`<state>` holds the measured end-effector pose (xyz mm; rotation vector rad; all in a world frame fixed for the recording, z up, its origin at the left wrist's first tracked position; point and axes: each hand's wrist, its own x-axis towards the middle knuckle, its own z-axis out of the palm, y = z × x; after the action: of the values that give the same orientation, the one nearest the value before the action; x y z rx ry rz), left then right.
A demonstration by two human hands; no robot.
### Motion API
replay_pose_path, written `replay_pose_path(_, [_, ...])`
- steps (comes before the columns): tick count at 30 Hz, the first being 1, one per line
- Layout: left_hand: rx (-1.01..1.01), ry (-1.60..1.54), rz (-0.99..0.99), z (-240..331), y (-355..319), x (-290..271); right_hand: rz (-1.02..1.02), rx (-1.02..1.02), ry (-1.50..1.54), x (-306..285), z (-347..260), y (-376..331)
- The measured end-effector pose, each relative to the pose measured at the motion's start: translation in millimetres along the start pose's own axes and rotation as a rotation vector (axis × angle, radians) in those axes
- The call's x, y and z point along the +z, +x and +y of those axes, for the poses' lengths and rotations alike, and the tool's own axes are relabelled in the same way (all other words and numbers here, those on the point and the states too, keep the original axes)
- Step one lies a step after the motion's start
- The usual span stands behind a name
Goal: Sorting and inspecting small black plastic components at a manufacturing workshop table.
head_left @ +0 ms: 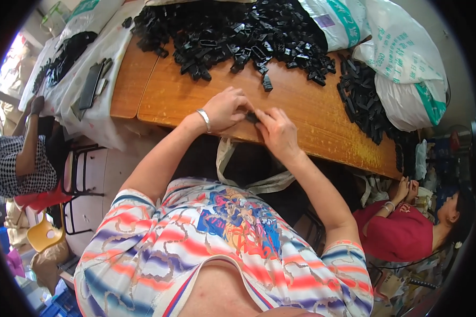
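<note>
Over the near edge of the wooden table (190,100), my two hands meet at a small black plastic part (252,118). The fingers of my left hand (228,109) are closed at its left end, with a silver bracelet on that wrist. My right hand (278,131) pinches the part from the right. Most of the part is hidden by the fingers, so its exact kind does not show. Beyond my hands spreads a big heap of small black plastic parts (217,39), with one loose black piece (267,83) at the heap's near side.
White woven sacks (402,58) with green print stand at the right, beside a pile of longer black parts (359,95). A phone (91,86) lies on the white-covered table at left. One co-worker (402,227) sits at right, another (24,164) at left.
</note>
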<state>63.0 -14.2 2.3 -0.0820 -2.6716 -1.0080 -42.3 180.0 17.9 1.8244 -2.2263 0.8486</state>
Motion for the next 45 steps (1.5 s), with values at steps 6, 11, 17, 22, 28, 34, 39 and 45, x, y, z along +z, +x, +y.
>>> replay_pose_path(6, [0.047,0.219,0.231,13,52,-6,-0.057,0.014,0.081,-18,-32,-62])
replay_pose_path(11, [0.157,0.452,0.145,-9,82,5,-0.050,0.029,0.164,-23,-17,-65])
replay_pose_path(17, [0.100,0.330,0.113,0,64,9,0.228,0.188,-0.087,-53,87,-9])
replay_pose_path(22, [0.090,0.263,0.133,14,43,14,0.167,0.363,-0.357,-50,161,26])
replay_pose_path(28, [0.007,0.241,0.197,27,25,19,-0.023,0.543,-0.501,-45,172,49])
replay_pose_path(34, [-0.126,0.067,0.244,47,12,33,-0.094,0.612,-0.362,-48,151,36])
replay_pose_path(39, [-0.199,-0.013,0.182,62,15,34,-0.172,0.644,-0.013,-46,152,10])
replay_pose_path(45, [0.080,0.385,0.036,42,31,25,-0.113,0.535,-0.178,-46,129,5])
